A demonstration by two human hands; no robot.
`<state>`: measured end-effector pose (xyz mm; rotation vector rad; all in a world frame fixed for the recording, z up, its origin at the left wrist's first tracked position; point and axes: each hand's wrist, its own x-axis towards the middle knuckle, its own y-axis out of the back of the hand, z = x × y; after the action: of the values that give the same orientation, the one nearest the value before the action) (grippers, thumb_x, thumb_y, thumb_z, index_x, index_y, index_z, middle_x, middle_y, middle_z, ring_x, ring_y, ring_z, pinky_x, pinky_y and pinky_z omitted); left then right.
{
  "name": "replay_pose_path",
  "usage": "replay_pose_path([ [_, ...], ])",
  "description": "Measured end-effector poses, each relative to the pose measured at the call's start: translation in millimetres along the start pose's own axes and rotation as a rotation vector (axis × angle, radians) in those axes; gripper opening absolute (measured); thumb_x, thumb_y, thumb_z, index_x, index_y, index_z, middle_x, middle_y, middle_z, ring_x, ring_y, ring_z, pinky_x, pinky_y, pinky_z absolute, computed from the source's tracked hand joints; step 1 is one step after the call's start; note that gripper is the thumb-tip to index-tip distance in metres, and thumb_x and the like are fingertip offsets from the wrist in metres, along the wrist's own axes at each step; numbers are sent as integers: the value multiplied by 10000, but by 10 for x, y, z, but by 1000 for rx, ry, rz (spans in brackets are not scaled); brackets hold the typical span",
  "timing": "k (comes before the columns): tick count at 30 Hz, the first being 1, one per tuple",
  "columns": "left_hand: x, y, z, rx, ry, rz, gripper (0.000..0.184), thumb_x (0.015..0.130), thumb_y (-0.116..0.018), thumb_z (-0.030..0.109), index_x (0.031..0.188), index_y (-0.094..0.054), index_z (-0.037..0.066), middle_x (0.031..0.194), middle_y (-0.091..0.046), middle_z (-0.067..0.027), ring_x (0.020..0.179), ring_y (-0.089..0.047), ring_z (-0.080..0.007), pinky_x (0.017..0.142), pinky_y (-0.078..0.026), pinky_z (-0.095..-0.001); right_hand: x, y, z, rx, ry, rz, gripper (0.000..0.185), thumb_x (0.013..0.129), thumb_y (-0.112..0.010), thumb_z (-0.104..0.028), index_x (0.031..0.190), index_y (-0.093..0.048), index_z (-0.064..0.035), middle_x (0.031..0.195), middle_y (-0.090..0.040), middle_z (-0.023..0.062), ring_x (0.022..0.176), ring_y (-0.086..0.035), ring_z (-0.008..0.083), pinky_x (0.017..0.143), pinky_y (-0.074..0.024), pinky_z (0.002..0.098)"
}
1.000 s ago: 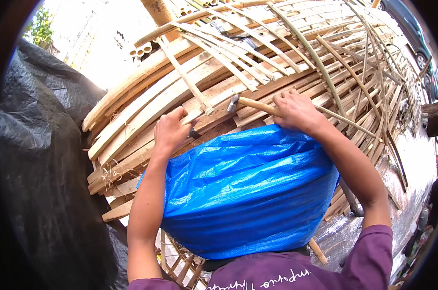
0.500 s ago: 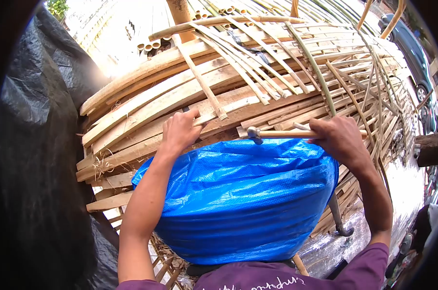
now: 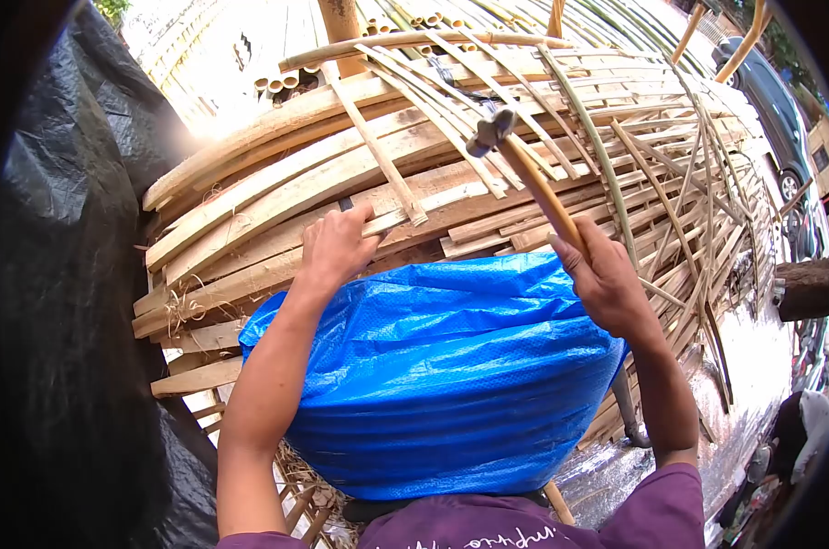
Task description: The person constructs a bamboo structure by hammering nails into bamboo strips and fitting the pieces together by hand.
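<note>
My right hand [image 3: 607, 279] is wrapped round the wooden handle of a hammer [image 3: 541, 188], whose metal head is raised at the upper left over the wood strips. My left hand [image 3: 339, 245] is closed on a pale wood strip [image 3: 414, 216] that runs to the right from my fingers. A dark object [image 3: 346, 204] sticks up just behind those fingers; its shape is mostly hidden. Blue plastic sheeting [image 3: 451, 375] covers my lap, below both hands.
Long wooden boards [image 3: 286, 220] are stacked ahead, with thin bamboo strips [image 3: 588, 128] across them. A black tarp [image 3: 76, 302] hangs at the left. Bamboo poles [image 3: 341, 32] stand behind. A parked car [image 3: 769, 101] is at the upper right.
The hammer has swung from level to upright, its head now higher and over the strips. My right hand has moved left and a little down since half a second ago. My left hand keeps its grip.
</note>
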<state>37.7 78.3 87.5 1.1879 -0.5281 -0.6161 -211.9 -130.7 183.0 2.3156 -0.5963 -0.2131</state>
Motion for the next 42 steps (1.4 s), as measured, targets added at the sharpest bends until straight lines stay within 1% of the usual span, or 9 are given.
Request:
replay_pose_path([
  [6, -3, 56, 30, -21, 4, -6, 270, 823, -673, 354, 922, -671, 103, 793, -675, -231, 801, -667, -415, 698, -518, -529, 46, -112, 212, 236, 187, 198, 237, 1008, -514, -247, 936, -456, -29, 592, -471, 117, 482, -416, 200, 472, -335, 344],
  [11, -58, -56, -9, 15, -60, -66, 306, 798, -691, 348, 977, -652, 103, 798, -675, -229, 788, -666, -415, 699, -521, -519, 90, -331, 265, -287, 68, -162, 254, 987, -513, -269, 947, -462, -24, 682, -587, 239, 680, -571, 458, 585, -391, 524],
  [18, -60, 84, 149, -20, 31, -33, 299, 746, -697, 248, 1004, -647, 106, 810, -685, -212, 795, -673, -402, 711, -525, -512, -33, -22, -272, 273, -56, 68, 216, 1002, -521, -228, 1016, -472, -19, 605, -488, 125, 503, -494, 211, 475, -350, 365],
  [20, -59, 62, 131, -57, 17, 40, 256, 743, -686, 243, 935, -619, 87, 669, -639, -200, 720, -644, -415, 662, -478, -523, -140, -114, -265, 260, -86, 104, 195, 1003, -514, -208, 1027, -456, -23, 601, -490, 127, 487, -494, 224, 460, -344, 367],
  [26, -147, 13, 171, -110, 23, -36, 276, 724, -683, 212, 960, -614, 88, 669, -638, -192, 745, -645, -413, 687, -481, -516, -317, -496, 163, 26, -58, -32, 182, 994, -513, -185, 1008, -455, -13, 594, -516, 198, 500, -523, 360, 476, -370, 434],
  [31, -182, 164, 237, -88, 20, 11, 275, 725, -671, 201, 963, -602, 82, 653, -623, -200, 744, -634, -426, 688, -471, -514, -446, -159, -336, 245, -92, 260, 200, 1005, -502, -202, 1042, -493, -6, 554, -473, 82, 455, -484, 172, 442, -344, 328],
  [35, -179, 289, 314, -86, 77, -45, 263, 745, -664, 209, 972, -613, 87, 723, -648, -219, 788, -645, -422, 713, -486, -515, -468, -340, -255, 195, -10, 308, 171, 1000, -504, -173, 1019, -452, -11, 553, -471, 122, 428, -505, 229, 418, -348, 368],
  [37, -187, 282, 336, -80, 97, -75, 265, 766, -672, 231, 989, -627, 96, 782, -671, -230, 826, -659, -416, 734, -498, -518, -425, -497, -77, -25, -51, 78, 164, 983, -520, -160, 1010, -442, -18, 585, -524, 210, 519, -548, 422, 453, -378, 467],
  [42, -209, 172, 289, -120, 61, -65, 287, 765, -708, 278, 961, -599, 98, 737, -651, -205, 792, -645, -411, 716, -477, -506, -382, -432, -100, 21, -114, 104, 170, 987, -514, -172, 1013, -463, -12, 588, -528, 210, 517, -537, 420, 467, -378, 466],
])
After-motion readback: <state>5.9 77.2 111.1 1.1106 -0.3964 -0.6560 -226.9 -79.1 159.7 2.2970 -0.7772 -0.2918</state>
